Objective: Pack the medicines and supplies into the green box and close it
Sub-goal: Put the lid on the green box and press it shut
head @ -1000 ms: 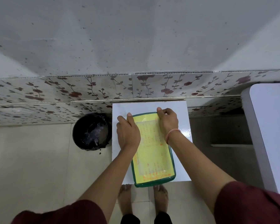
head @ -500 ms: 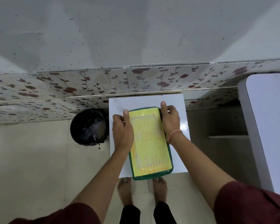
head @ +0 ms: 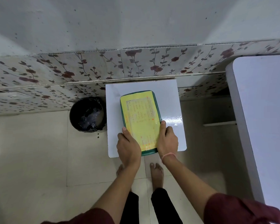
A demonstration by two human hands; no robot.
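Observation:
The green box (head: 157, 107) lies closed on a small white table (head: 168, 94), its lid covered by a yellow printed sheet (head: 141, 117). My left hand (head: 128, 146) presses on the lid's near left edge, thumb along the rim. My right hand (head: 167, 140) grips the near right edge, a pink band on its wrist. Both hands sit at the box's near end. No medicines or supplies show outside the box; its contents are hidden under the lid.
A black bin (head: 87, 114) with a plastic liner stands on the floor left of the table. A larger white table (head: 262, 120) runs along the right. A floral-tiled wall (head: 136, 63) is right behind the small table. My bare feet (head: 157, 173) stand at its near edge.
Both hands slid from the far end of the lid along its sides to the near end. The box stayed in place on the table.

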